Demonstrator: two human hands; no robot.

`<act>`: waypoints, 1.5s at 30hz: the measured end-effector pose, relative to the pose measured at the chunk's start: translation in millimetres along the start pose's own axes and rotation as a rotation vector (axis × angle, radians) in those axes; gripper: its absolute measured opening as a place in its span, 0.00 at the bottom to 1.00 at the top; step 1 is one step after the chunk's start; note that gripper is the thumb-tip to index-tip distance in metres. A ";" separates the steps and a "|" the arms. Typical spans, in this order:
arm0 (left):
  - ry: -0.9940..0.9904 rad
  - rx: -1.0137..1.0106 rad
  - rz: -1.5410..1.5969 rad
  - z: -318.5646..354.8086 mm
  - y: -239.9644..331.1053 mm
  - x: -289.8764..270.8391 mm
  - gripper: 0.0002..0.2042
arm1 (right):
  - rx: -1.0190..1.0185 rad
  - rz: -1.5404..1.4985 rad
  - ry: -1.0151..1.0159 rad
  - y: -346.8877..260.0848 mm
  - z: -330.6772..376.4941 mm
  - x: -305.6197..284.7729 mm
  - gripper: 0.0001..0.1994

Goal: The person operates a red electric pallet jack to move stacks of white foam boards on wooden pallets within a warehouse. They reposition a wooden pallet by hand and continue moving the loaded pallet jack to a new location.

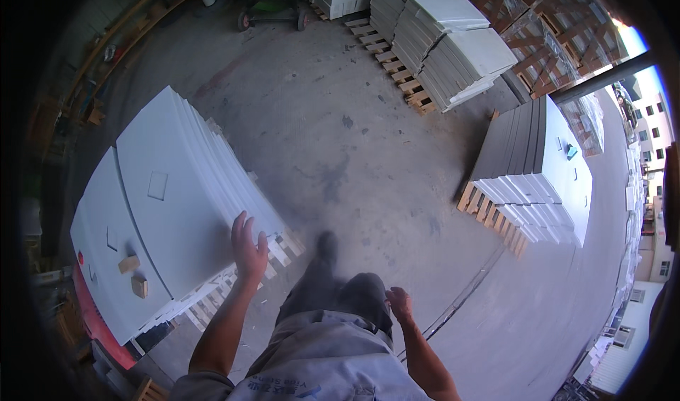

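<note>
My left hand (249, 251) is open, its fingers apart, at the near right edge of a stack of large white panels (170, 167). Whether it touches the panels I cannot tell. Beside my right thigh hangs my right hand (399, 302), its fingers loosely curled and apart, with nothing seen in it. The white stack rests on a wooden pallet (282, 249). On its left part lie two small tan blocks (129, 264) (139, 286).
A second panel stack (567, 167) on a pallet stands right, with a small green object (571, 151) on top. More stacked panels (453, 40) are at the back. A green wheeled machine (273, 1) stands far off. Concrete floor (340, 132) lies between the stacks.
</note>
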State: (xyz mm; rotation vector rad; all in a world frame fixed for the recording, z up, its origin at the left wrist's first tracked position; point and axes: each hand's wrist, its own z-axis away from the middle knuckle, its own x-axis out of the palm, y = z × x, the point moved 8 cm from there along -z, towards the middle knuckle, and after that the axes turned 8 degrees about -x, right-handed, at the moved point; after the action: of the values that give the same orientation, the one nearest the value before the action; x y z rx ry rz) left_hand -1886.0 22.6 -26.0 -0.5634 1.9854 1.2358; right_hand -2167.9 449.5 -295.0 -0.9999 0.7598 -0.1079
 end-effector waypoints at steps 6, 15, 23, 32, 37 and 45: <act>-0.376 -0.306 0.130 61.2 -26.8 102.5 0.17 | -0.638 0.553 0.003 -76.3 -93.0 -46.1 0.20; -0.566 -0.996 0.034 148.1 -143.5 322.8 0.19 | -0.026 0.582 -0.544 -107.6 -288.7 -27.1 0.18; -0.388 -1.548 0.341 246.8 -274.5 557.2 0.30 | -0.465 0.739 -0.680 -107.5 -365.6 14.7 0.14; 0.408 -2.359 0.568 292.6 -414.8 651.5 0.42 | -0.424 0.679 -0.644 -109.8 -400.0 -2.9 0.12; 0.446 -2.318 0.315 325.5 -492.1 689.7 0.39 | -0.470 0.736 -0.713 -115.8 -409.4 3.6 0.10; 0.307 -1.304 -0.560 120.5 -445.8 644.3 0.21 | -0.489 0.737 -0.731 -112.9 -426.5 21.6 0.10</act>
State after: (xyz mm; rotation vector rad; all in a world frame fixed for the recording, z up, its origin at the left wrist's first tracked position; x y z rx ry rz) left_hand -1956.6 -62.5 -811.0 -1.8426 0.8166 1.9918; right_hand -2388.4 70.7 -349.5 -1.0489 0.4303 1.0717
